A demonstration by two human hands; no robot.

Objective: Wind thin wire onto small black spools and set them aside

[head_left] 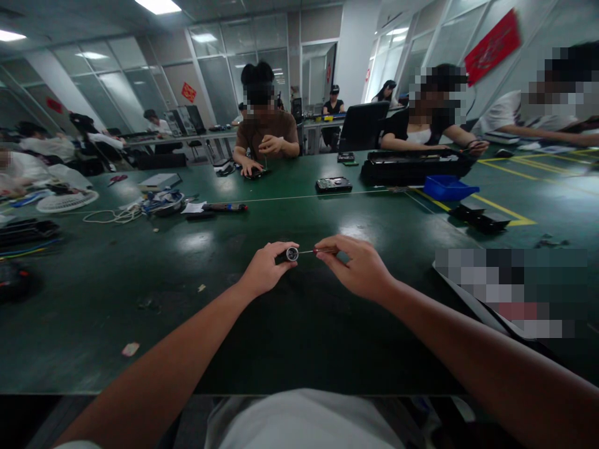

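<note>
My left hand (266, 269) is closed around a small dark cylindrical part (292, 254) with a round silver-rimmed end turned toward me. Its exact kind is too small to make out. In my right hand (358, 265) is a thin screwdriver (318, 251) with a reddish handle, pinched between thumb and fingers. The screwdriver's metal shaft points left and its tip meets the rim of the round part or lies just beside it. Both hands are above the green tabletop (299, 337), near its middle.
Across the table a person (266, 134) handles a small item. Beyond my hands lie a hard drive (334, 184), a blue bin (449, 187) and black brackets (480, 218). A coiled cable (116, 214) and a dark tool (218, 209) lie left; a blurred-out flat device (510, 293) lies right.
</note>
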